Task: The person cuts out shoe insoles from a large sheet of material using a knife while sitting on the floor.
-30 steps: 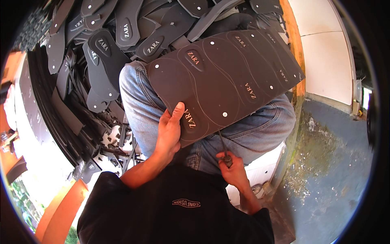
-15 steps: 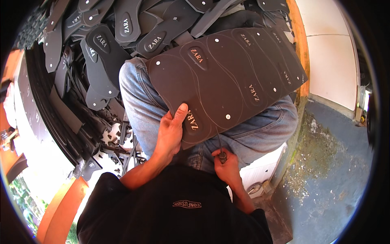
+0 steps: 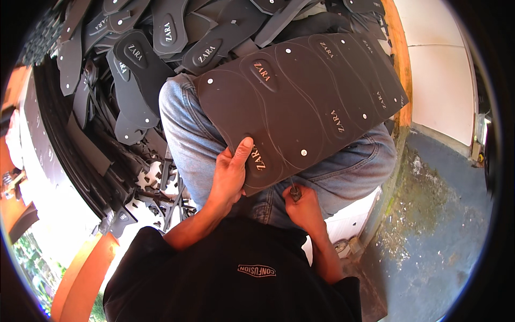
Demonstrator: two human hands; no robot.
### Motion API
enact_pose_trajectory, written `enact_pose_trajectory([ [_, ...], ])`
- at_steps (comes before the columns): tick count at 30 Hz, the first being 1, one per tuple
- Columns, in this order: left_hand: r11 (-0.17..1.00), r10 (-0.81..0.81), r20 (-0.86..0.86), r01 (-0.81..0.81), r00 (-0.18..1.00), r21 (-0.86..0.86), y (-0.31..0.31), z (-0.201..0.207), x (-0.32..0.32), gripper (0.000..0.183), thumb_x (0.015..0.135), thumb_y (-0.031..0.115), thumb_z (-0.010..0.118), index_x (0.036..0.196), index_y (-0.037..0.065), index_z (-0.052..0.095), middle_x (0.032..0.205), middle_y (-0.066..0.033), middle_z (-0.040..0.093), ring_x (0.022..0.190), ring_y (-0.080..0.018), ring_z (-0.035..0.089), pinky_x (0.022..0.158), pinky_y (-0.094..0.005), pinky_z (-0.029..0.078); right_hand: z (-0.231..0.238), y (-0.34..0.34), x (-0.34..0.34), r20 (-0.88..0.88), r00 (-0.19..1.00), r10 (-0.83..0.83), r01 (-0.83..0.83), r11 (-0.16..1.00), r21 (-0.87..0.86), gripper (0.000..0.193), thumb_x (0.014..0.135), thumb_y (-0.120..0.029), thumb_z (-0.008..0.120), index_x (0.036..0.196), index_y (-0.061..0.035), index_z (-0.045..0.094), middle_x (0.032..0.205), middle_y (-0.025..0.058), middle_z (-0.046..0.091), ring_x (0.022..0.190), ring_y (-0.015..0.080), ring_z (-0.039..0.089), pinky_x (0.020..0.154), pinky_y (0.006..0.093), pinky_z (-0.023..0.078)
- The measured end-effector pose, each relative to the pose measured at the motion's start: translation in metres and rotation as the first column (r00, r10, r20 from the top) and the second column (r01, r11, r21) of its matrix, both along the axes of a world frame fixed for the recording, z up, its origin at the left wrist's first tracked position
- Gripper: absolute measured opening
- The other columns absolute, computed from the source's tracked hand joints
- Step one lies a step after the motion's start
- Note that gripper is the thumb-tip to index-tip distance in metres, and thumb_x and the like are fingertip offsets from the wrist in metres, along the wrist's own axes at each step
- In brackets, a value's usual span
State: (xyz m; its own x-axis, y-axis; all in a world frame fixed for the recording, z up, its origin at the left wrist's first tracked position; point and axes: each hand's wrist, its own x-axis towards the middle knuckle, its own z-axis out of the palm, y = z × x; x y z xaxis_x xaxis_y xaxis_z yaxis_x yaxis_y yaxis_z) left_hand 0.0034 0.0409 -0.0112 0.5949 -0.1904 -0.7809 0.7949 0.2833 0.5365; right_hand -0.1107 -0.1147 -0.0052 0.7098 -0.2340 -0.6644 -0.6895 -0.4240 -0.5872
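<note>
Dark sole sheet (image 3: 308,107) rests aslant across two bent, jeans-clad legs (image 3: 182,121). Left hand (image 3: 230,174) is clamped on its near-left corner; right hand (image 3: 304,208) is wrapped around a thin-shafted tool (image 3: 295,193) at the sheet's near edge.

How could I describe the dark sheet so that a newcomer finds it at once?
Start at the blue jeans. Across them lies the broad dark sheet, its near left corner held by the left hand. Unlike the loose sole-shaped pieces heaped beyond, it is one large panel bearing several curved outlines.
</note>
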Motion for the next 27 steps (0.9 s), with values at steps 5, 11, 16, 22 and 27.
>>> enact_pose_trajectory([
  [5, 1.000, -0.001, 0.013, 0.001, 1.000, -0.006, -0.002, 0.001, 0.001, 0.041, 0.089, 0.042, 0.056, 0.095, 0.002, 0.058, 0.064, -0.0029, 0.061, 0.037, -0.0064, 0.051, 0.024, -0.0180, 0.029, 0.000, 0.001, 0.017, 0.016, 1.000, 0.010, -0.010, 1.000, -0.028, 0.013, 0.077, -0.011, 0.057, 0.076, 0.0014, 0.061, 0.071, 0.0241, 0.059, 0.074, 0.0438, 0.058, 0.064, 0.0453, 0.046],
  [11, 1.000, 0.021, 0.006, -0.021, 1.000, -0.005, -0.003, 0.000, 0.000, 0.037, 0.090, 0.040, 0.056, 0.093, 0.003, 0.058, 0.064, -0.0022, 0.061, 0.036, -0.0059, 0.050, 0.024, -0.0183, 0.029, -0.001, 0.007, 0.032, -0.046, 0.999, 0.026, -0.028, 0.998, -0.060, 0.017, 0.078, -0.010, 0.058, 0.080, 0.0058, 0.061, 0.070, 0.0233, 0.061, 0.072, 0.0386, 0.062, 0.066, 0.0412, 0.046],
  [16, 1.000, 0.010, 0.007, -0.010, 1.000, 0.002, -0.002, -0.001, 0.000, 0.037, 0.090, 0.040, 0.056, 0.093, 0.003, 0.058, 0.065, -0.0015, 0.061, 0.037, -0.0054, 0.049, 0.024, -0.0187, 0.029, -0.005, 0.010, 0.038, -0.060, 0.998, 0.004, -0.006, 0.999, -0.037, 0.022, 0.077, -0.014, 0.059, 0.083, 0.0069, 0.062, 0.080, 0.0271, 0.061, 0.085, 0.0456, 0.057, 0.076, 0.0470, 0.046],
  [22, 1.000, -0.001, 0.006, 0.001, 1.000, 0.026, -0.006, 0.000, 0.001, 0.040, 0.090, 0.042, 0.056, 0.095, 0.003, 0.058, 0.065, -0.0009, 0.060, 0.037, -0.0049, 0.048, 0.024, -0.0188, 0.028, -0.017, 0.012, 0.039, 0.088, 0.996, 0.012, -0.009, 1.000, -0.029, 0.027, 0.076, -0.012, 0.060, 0.097, 0.0045, 0.061, 0.093, 0.0268, 0.062, 0.094, 0.0434, 0.056, 0.081, 0.0455, 0.046],
  [27, 0.999, -0.008, -0.014, 0.008, 1.000, 0.036, -0.009, 0.008, 0.004, 0.040, 0.090, 0.043, 0.055, 0.095, 0.003, 0.058, 0.065, -0.0003, 0.060, 0.036, -0.0046, 0.047, 0.024, -0.0188, 0.027, -0.015, 0.017, 0.052, 0.164, 0.986, 0.028, -0.029, 1.000, 0.001, 0.034, 0.076, -0.015, 0.063, 0.107, -0.0031, 0.060, 0.103, 0.0240, 0.061, 0.101, 0.0416, 0.055, 0.086, 0.0438, 0.045],
])
